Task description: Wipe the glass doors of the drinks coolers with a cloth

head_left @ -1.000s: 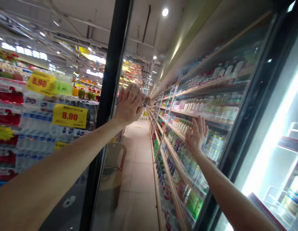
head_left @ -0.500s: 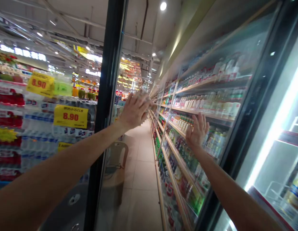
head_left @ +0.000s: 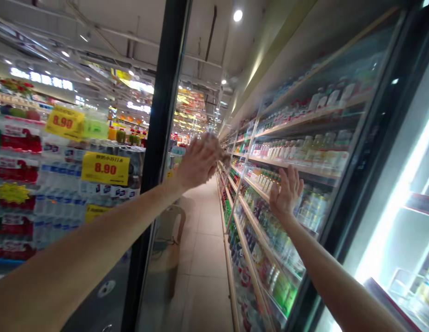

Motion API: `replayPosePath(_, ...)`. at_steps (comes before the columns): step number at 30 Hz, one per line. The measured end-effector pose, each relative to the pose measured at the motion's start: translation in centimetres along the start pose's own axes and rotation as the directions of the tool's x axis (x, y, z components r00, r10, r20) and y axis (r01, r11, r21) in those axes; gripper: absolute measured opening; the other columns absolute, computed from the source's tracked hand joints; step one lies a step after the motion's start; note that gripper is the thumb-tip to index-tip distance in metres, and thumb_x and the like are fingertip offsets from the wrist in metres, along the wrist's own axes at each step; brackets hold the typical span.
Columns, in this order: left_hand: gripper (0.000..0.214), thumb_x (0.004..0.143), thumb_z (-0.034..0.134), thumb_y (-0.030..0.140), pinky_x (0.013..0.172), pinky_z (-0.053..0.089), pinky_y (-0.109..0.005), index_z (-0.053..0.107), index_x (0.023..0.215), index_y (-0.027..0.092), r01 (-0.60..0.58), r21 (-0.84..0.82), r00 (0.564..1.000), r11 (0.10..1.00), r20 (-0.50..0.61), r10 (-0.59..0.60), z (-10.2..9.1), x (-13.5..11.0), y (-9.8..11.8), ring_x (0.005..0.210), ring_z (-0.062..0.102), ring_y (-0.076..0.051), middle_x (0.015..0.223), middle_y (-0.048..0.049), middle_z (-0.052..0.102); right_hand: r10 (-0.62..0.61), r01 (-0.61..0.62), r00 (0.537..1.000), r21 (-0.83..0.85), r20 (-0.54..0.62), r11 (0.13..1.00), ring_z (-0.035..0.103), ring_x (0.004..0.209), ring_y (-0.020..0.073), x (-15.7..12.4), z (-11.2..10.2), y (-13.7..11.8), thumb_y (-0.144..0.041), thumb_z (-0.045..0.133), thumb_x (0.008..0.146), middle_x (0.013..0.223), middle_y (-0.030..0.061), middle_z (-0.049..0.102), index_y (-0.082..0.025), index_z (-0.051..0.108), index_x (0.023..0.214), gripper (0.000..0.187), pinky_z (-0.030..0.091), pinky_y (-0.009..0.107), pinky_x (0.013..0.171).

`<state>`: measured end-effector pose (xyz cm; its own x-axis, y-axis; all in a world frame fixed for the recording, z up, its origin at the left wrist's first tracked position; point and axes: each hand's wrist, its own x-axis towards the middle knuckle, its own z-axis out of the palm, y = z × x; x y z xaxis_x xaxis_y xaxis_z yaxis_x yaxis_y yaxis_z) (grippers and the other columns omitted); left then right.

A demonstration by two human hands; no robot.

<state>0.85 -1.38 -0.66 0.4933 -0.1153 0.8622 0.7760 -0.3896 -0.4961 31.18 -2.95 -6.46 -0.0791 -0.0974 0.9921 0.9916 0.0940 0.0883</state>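
My left hand [head_left: 197, 161] reaches forward to the glass door [head_left: 193, 295], with its fingers bent over a crumpled, greyish-brown cloth [head_left: 224, 156]. The cloth is partly hidden by the hand and blurred. My right hand [head_left: 286, 190] is raised at the same glass, holding nothing, its fingers apart and pointing up. Whether its palm presses on the pane I cannot tell. A black door frame [head_left: 152, 152] runs along the pane's left side, behind my left forearm.
Through or in the glass show long shelves of bottles [head_left: 304, 150] and a tiled aisle floor [head_left: 209, 249]. A chair [head_left: 166, 249] appears low behind the pane. At left stand stacked drink packs [head_left: 58, 184] with yellow price signs [head_left: 105, 168]. A lit cooler interior [head_left: 390, 230] is at right.
The view has shifted slightly, so the door frame and the price signs sit a little further right. My left hand and the cloth have moved slightly right; my right hand stays almost in place.
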Motion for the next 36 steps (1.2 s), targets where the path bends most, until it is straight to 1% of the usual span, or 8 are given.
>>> replayPosePath(5, 0.039, 0.085, 0.046, 0.030, 0.114, 0.017, -0.043, 0.049, 0.123, 0.025, -0.443, -0.155, 0.883, 0.883, 0.096, 0.460, 1.4, -1.4, 3.0, 0.136, 0.027, -0.022, 0.138, -0.0021, 0.046, -0.021, 0.021, 1.000, -0.008, -0.016, 1.000, 0.034, 0.134, 0.0258, 0.0, 0.0, 0.0, -0.032, 0.039, 0.087, 0.139, 0.0147, 0.044, -0.018, 0.045, 0.131, 0.047, 0.027, 0.050, 0.106)
replayPosePath(8, 0.042, 0.085, 0.045, 0.032, 0.112, 0.021, -0.047, 0.046, 0.126, 0.024, -0.174, -0.055, 0.984, 0.983, 0.031, 0.176, 0.7, 0.2, -0.1, 0.138, 0.024, -0.024, 0.140, -0.0047, 0.043, -0.040, 0.039, 0.999, -0.009, -0.031, 0.999, 0.035, 0.133, 0.0261, 0.0, 0.1, 0.0, -0.033, 0.038, 0.087, 0.138, 0.0156, 0.044, -0.018, 0.045, 0.131, 0.047, 0.028, 0.050, 0.105)
replayPosePath(11, 0.042, 0.085, 0.045, 0.030, 0.110, 0.024, -0.049, 0.046, 0.126, 0.021, 0.173, 0.001, 0.982, 0.985, -0.078, -0.172, 0.3, 0.9, -2.0, 0.139, 0.020, -0.028, 0.142, -0.0083, 0.039, -0.048, 0.048, 0.998, -0.005, -0.037, 0.999, 0.034, 0.133, 0.0264, -0.1, 0.1, 0.1, -0.033, 0.038, 0.087, 0.138, 0.0158, 0.044, -0.018, 0.045, 0.131, 0.047, 0.027, 0.050, 0.105)
replayPosePath(15, 0.041, 0.084, 0.047, 0.029, 0.113, 0.017, -0.048, 0.047, 0.124, 0.020, -0.101, -0.063, 0.995, 0.993, 0.000, 0.101, 0.9, -0.8, 0.8, 0.139, 0.020, -0.027, 0.141, -0.0069, 0.041, -0.049, 0.049, 0.998, 0.001, -0.035, 0.999, 0.034, 0.134, 0.0263, -0.1, 0.1, 0.2, -0.032, 0.039, 0.087, 0.139, 0.0156, 0.043, -0.018, 0.044, 0.132, 0.048, 0.026, 0.050, 0.106)
replayPosePath(18, 0.039, 0.086, 0.046, 0.030, 0.114, 0.017, -0.043, 0.048, 0.124, 0.024, -0.399, -0.122, 0.909, 0.909, 0.081, 0.410, 1.0, -1.4, 1.9, 0.138, 0.024, -0.023, 0.140, -0.0031, 0.044, -0.046, 0.046, 0.998, -0.011, -0.030, 0.999, 0.034, 0.134, 0.0260, -0.1, 0.1, 0.2, -0.032, 0.038, 0.087, 0.139, 0.0153, 0.044, -0.018, 0.044, 0.132, 0.048, 0.027, 0.050, 0.106)
replayPosePath(25, 0.043, 0.083, 0.047, 0.027, 0.110, 0.023, -0.050, 0.047, 0.125, 0.019, 0.178, 0.034, 0.982, 0.983, -0.071, -0.175, -0.2, 1.6, -1.7, 0.137, 0.023, -0.030, 0.140, -0.0102, 0.041, -0.032, 0.032, 0.999, -0.007, -0.029, 0.999, 0.034, 0.133, 0.0264, -0.1, 0.1, 0.2, -0.033, 0.037, 0.087, 0.139, 0.0148, 0.044, -0.018, 0.044, 0.132, 0.048, 0.027, 0.051, 0.105)
replayPosePath(32, 0.041, 0.085, 0.046, 0.029, 0.113, 0.020, -0.045, 0.047, 0.126, 0.025, -0.376, -0.138, 0.912, 0.916, 0.122, 0.393, 1.1, -0.1, 2.2, 0.137, 0.026, -0.025, 0.139, -0.0035, 0.044, -0.021, 0.021, 1.000, -0.021, -0.003, 1.000, 0.033, 0.134, 0.0260, -0.1, 0.1, 0.2, -0.035, 0.036, 0.087, 0.139, 0.0149, 0.044, -0.018, 0.043, 0.133, 0.049, 0.027, 0.050, 0.106)
replayPosePath(36, 0.043, 0.084, 0.046, 0.028, 0.113, 0.019, -0.049, 0.046, 0.127, 0.022, -0.030, -0.038, 0.999, 0.999, 0.019, 0.031, 0.2, 2.0, -1.3, 0.138, 0.022, -0.027, 0.140, -0.0064, 0.042, -0.024, 0.024, 1.000, -0.021, -0.010, 0.999, 0.033, 0.134, 0.0255, -0.1, 0.1, 0.2, -0.035, 0.036, 0.087, 0.139, 0.0147, 0.043, -0.018, 0.044, 0.132, 0.048, 0.027, 0.050, 0.106)
